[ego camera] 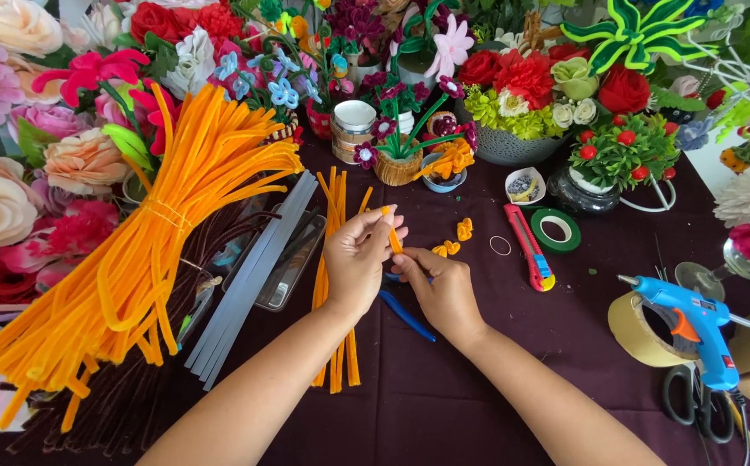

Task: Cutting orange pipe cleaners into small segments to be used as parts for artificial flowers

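My left hand and my right hand meet over the middle of a dark purple table. Both pinch one short orange pipe cleaner, the left at its upper end, the right at its lower end. Under my left wrist lies a loose row of orange pipe cleaners. A blue-handled tool rests under my hands. Small folded orange pieces lie just right of my fingers.
A big tied bundle of orange pipe cleaners and grey strips fill the left. Right of my hands lie a red utility knife, green tape, a blue glue gun, a tape roll and scissors. Artificial flowers crowd the back.
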